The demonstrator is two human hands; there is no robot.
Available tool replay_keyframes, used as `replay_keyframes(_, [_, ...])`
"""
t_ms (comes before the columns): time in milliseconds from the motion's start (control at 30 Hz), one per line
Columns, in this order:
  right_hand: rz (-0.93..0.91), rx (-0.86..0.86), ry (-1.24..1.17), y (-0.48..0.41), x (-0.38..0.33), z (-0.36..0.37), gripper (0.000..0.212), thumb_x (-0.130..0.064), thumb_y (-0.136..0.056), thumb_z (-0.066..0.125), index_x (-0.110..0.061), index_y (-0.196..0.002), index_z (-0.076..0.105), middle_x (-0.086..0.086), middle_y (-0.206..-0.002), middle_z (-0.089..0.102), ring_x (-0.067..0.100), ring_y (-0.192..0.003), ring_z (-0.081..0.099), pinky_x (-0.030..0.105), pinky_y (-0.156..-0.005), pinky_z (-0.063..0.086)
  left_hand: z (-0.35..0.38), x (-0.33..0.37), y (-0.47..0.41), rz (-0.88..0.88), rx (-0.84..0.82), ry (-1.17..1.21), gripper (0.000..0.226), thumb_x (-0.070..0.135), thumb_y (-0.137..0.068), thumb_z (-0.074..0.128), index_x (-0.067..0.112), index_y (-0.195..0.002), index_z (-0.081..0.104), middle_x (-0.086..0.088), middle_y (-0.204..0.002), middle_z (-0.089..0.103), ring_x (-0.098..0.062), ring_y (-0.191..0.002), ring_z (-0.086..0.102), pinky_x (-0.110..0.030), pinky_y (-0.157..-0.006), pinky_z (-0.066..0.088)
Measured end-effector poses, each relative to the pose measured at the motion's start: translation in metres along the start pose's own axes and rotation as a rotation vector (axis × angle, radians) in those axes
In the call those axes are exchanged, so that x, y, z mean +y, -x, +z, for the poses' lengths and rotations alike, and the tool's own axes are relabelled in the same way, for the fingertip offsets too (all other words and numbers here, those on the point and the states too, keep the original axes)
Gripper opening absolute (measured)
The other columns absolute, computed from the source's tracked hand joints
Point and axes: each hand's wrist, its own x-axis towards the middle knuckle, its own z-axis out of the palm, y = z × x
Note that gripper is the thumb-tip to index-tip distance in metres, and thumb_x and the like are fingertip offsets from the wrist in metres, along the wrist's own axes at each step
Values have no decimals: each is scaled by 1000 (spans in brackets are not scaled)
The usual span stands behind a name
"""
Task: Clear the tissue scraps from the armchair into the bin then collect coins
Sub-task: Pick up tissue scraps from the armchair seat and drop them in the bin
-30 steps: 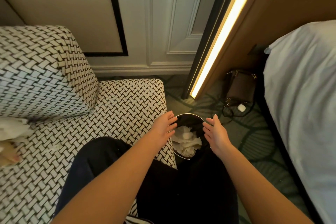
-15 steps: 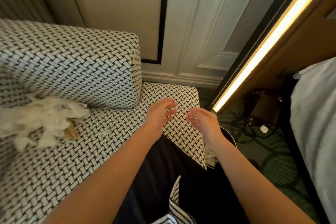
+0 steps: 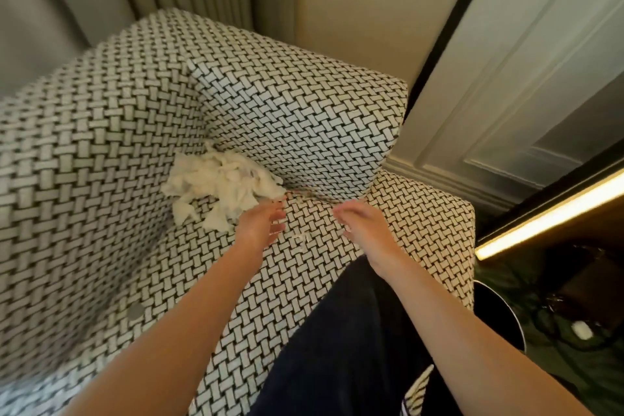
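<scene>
Tissue scraps (image 3: pixel 223 189) heaped on armchair (image 3: pixel 101 162) seat, left hand (image 3: pixel 261 224) beside them, right hand (image 3: pixel 363 226) near, both loose-fingered, empty

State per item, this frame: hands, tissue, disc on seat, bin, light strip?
tissue pile: loose, heaped on the seat.
left hand: open, empty, at the pile's edge.
right hand: open, empty, over the seat.
grey disc, likely a coin: flat on the seat.
bin: contents hidden.
light strip: lit.

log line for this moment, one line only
stage: clearing tissue | left hand: open, beside tissue pile | right hand: open, empty, over armchair seat | bin: right of chair | coin-like disc: on seat, untouched
</scene>
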Motion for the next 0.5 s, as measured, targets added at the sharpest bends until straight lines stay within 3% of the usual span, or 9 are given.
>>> replay_keyframes(67, [21,-50,143,-10,5,20,30,-11,-96,46,-19,-120,60,-1,-125,55,24,-112,57,32,-95,45,-22,-10,-7,-47,54,24,24,15,-93,51,9,-113,63,-2,-95,66,-15,-78,58,-31,-79,46])
replay_keyframes(133, [65,-124,252,-21,10,39,43,-7,-94,45,-24,-134,49,2,-138,41,11,-78,59,23,-64,51,-38,-19,-10,-88,94,41,25,17,-91,55,9,-113,62,0,-94,65,-13,-77,58,-30,-79,47])
replay_keyframes(167, [69,-173,343,-27,14,49,49,-8,-94,46,-29,-138,42,7,-147,31,3,-77,53,20,-62,48,-45,-23,-11,-104,111,57,24,18,-91,55,8,-113,61,-1,-94,65,-13,-75,57,-28,-76,47])
replay_keyframes(200, [56,-218,488,-31,20,51,53,-12,-94,46,-33,-142,36,12,-154,20,5,-97,52,24,-77,48,-45,-27,-11,-114,116,69,23,18,-92,56,8,-112,61,-2,-94,65,-13,-74,57,-26,-71,46])
replay_keyframes(233, [40,-295,663,-35,25,66,55,-16,-96,44,-35,-145,29,17,-156,9,19,-125,42,37,-101,41,-56,-31,-10,-120,146,91,22,18,-92,55,8,-111,61,-3,-93,66,-14,-73,57,-24,-67,45])
replay_keyframes(267, [49,-336,807,-35,29,69,55,-22,-98,42,-35,-148,23,19,-157,1,32,-142,18,46,-115,22,-56,-33,-10,-121,151,94,20,16,-93,53,7,-109,62,-4,-93,66,-14,-74,57,-23,-65,44])
replay_keyframes(300, [46,-375,913,-34,34,74,56,-26,-98,41,-36,-149,18,19,-157,-5,38,-144,-1,49,-117,8,-58,-36,-9,-123,161,88,18,15,-94,51,8,-107,62,-4,-91,65,-14,-73,57,-23,-64,43])
replay_keyframes(333, [29,-414,967,-33,40,81,57,-29,-99,40,-37,-149,15,18,-157,-10,39,-143,-11,51,-117,5,-62,-38,-9,-125,176,89,16,13,-94,50,9,-104,62,-3,-88,65,-13,-72,56,-22,-63,43])
replay_keyframes(500, [-72,-465,1064,-25,53,90,67,-23,-100,39,-23,-152,-2,14,-156,-19,31,-144,-13,46,-118,8,-68,-54,-9,-145,202,99,19,9,-91,51,9,-105,64,-5,-94,66,-15,-76,58,-23,-64,43])
